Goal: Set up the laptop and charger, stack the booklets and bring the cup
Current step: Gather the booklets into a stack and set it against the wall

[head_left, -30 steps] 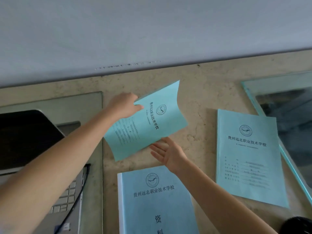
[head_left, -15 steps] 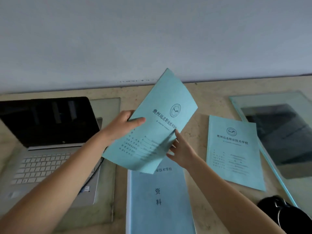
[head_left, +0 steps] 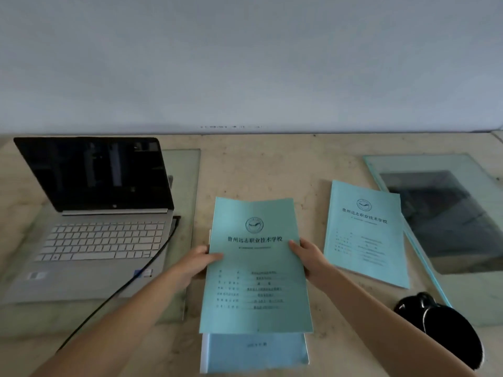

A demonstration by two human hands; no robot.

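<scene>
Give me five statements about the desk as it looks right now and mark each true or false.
1. Both hands hold the middle booklet by its side edges: the left hand and the right hand. True.
2. The laptop is closed. False: its lid is up and the screen is dark.
3. The held booklet lies over a thicker blue one. True.
4. The black cup stands left of the laptop. False: it is at the right, near the right forearm.
5. All the booklets are in one stack. False: another booklet lies apart, to the right.
</scene>
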